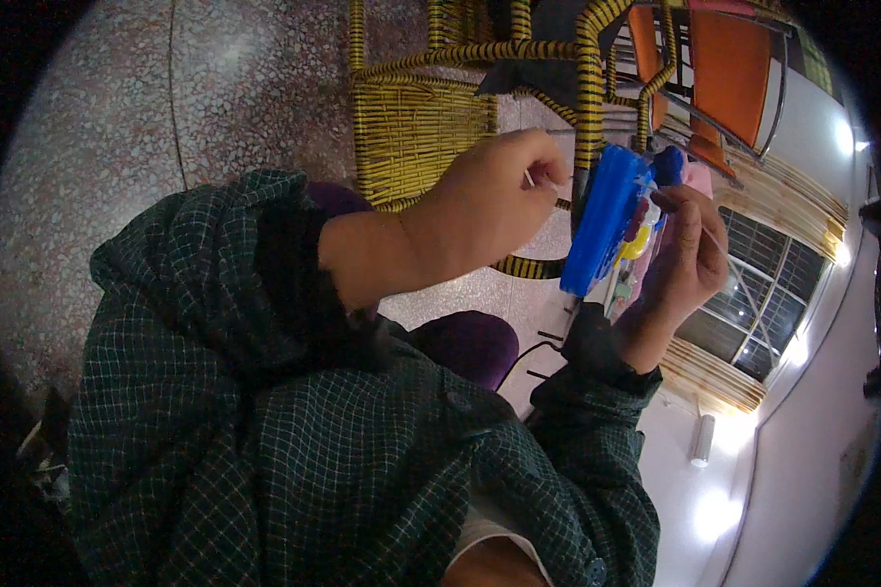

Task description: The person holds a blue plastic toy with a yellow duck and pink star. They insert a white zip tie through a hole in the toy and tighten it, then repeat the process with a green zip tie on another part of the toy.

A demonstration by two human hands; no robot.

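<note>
Our right hand [683,256] wraps closed around the blue tray [605,220], probably light, stiff plastic, best held by its edges, while the left hand [489,201] pinches a thin white stick [541,182].

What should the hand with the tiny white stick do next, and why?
Probably bring the thin white stick across to the blue plastic piece. The left hand pinches the stick just short of it, while the right hand holds the blue piece with colourful bits up and facing it.
</note>
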